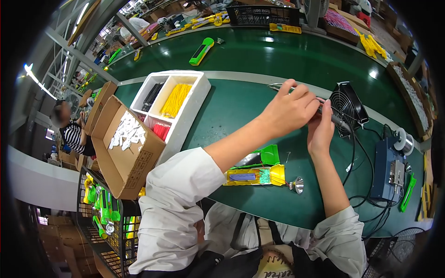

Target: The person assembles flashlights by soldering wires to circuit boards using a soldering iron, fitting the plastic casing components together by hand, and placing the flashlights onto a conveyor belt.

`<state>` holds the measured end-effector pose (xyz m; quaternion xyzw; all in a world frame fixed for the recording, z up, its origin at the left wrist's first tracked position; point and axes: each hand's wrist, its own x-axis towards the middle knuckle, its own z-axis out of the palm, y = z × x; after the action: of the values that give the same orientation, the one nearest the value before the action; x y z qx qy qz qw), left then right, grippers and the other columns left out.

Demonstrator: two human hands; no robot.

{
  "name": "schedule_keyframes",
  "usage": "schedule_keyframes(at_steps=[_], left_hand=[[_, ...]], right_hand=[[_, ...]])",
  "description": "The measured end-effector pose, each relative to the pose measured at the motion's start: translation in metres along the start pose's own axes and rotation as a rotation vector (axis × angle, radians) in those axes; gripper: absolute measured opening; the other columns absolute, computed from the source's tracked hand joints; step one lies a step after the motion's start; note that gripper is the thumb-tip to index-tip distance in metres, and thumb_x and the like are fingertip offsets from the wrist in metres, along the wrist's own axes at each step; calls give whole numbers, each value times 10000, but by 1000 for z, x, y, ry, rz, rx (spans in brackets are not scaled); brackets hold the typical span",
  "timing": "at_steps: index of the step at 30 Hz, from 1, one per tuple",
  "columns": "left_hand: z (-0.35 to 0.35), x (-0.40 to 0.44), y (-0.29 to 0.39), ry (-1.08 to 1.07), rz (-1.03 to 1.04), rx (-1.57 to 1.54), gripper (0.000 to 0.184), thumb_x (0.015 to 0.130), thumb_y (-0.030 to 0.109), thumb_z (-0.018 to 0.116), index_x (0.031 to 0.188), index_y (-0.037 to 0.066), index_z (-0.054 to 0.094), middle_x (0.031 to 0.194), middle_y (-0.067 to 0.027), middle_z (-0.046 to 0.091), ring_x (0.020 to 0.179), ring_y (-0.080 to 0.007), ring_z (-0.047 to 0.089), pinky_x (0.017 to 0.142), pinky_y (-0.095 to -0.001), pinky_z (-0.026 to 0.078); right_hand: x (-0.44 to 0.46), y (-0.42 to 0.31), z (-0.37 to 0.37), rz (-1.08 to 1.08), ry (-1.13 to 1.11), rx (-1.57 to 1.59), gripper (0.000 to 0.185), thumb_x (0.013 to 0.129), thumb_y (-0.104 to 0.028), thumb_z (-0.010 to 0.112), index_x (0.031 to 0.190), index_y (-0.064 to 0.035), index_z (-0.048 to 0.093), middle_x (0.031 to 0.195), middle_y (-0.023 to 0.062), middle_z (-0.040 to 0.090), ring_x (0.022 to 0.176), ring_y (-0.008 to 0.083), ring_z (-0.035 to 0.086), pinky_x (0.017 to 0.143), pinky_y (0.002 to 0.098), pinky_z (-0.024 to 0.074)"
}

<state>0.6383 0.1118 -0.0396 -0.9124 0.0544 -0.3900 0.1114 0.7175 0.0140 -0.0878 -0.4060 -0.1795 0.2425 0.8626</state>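
My left hand (291, 109) reaches across the bench with its fingers pinched together, close against my right hand. What it grips is hidden; a thin metal piece (274, 85) shows beyond its fingers. My right hand (321, 132) is closed round a soldering iron (342, 122), whose dark handle and black cord stick out on the right. Below the hands lies an opened yellow flashlight body (234, 176) with a blue battery and a green circuit board (265, 175). A green shell piece (269, 154) sits behind it, and a silver reflector (297, 185) lies at its right end.
Left stands a white foam tray (193, 99) of black, yellow and red wires, beside a cardboard box (134, 178) of white pieces. A black fan (348, 109), blue soldering station (385, 169) and solder spool (403, 141) stand right. Behind runs a green conveyor (259, 51).
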Motion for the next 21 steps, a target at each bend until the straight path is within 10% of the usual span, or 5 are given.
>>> schedule_keyframes(at_steps=[12,21], left_hand=[[-102,-94,49,-286,-710,-581,113,750,30,705,842,51,641,784,-70,570,742,-252,588,633,-342,480],[-111,-127,71,-436,-771,-568,173,708,66,759,858,68,672,782,-42,555,717,-205,568,624,-321,474]], right_hand=[[-8,-56,-49,141,-100,-254,539,996,-406,401,1113,91,572,873,162,651,772,173,631,724,290,529],[-34,-72,-102,18,6,-431,275,950,-158,549,1132,47,547,816,86,612,688,108,576,655,226,490]])
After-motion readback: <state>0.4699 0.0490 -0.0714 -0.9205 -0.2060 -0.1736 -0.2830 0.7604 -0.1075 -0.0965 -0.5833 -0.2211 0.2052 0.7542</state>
